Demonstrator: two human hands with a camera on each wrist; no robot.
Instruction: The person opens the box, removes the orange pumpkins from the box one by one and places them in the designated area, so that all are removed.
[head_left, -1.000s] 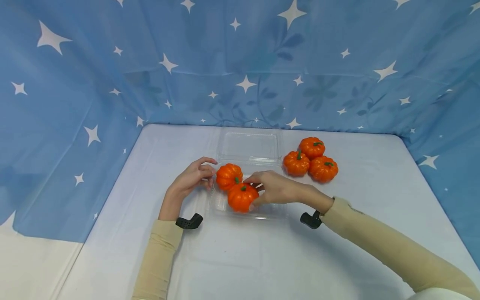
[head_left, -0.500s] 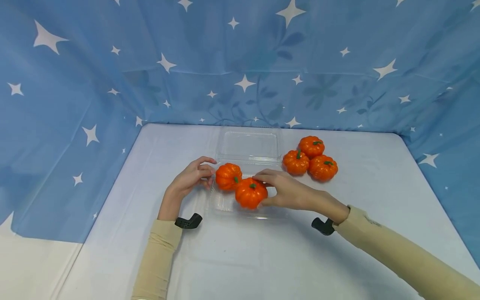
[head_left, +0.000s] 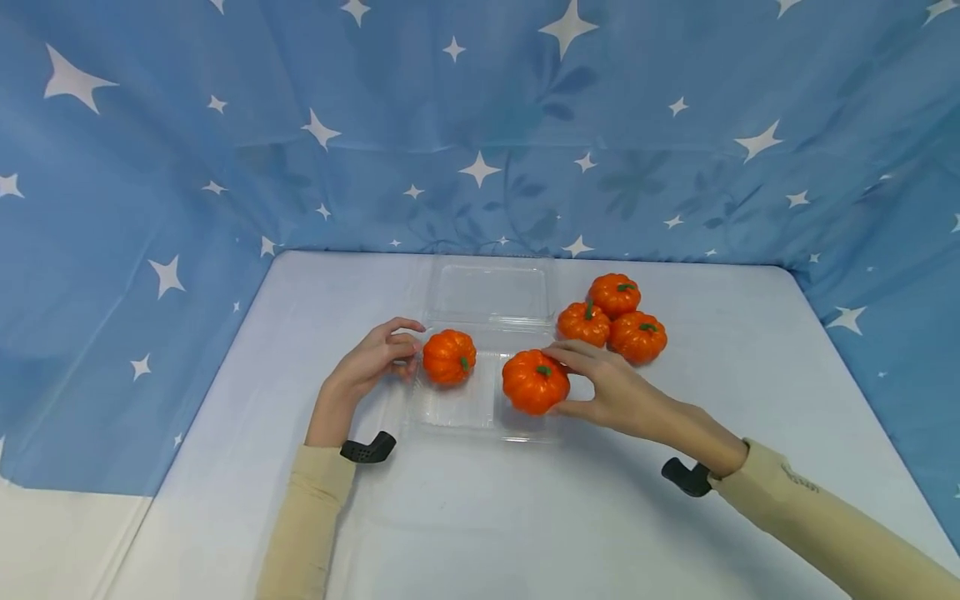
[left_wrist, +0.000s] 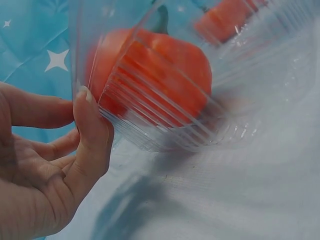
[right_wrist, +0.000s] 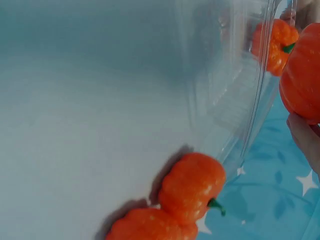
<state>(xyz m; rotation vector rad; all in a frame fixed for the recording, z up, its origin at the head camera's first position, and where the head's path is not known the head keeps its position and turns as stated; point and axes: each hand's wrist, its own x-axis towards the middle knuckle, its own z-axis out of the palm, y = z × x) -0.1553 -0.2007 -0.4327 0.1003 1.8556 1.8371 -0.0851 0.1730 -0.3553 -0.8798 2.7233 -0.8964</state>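
Note:
My right hand (head_left: 611, 387) grips an orange toy pumpkin (head_left: 536, 382) with a green stem, thumb on the near side and fingers on the far side. That pumpkin is over the right half of a clear plastic clamshell container (head_left: 480, 432), apart from its floor as seen in the right wrist view. Another pumpkin (head_left: 449, 358) sits in the container's left end. At the left wall my left hand (left_wrist: 55, 150) pinches the container's edge between thumb and fingers; some fingertips are partly hidden. In the head view that left hand (head_left: 375, 358) stays beside the left pumpkin.
Three more orange pumpkins (head_left: 637, 337) cluster on the white table (head_left: 465, 517) just right of the container. The open lid (head_left: 491, 287) lies flat behind it. A blue star-patterned curtain (head_left: 420, 125) rises at the table's back and sides.
My right hand has carried its pumpkin rightward, away from the left pumpkin, across the container. My left hand keeps its place at the left wall. The head view has shifted slightly.

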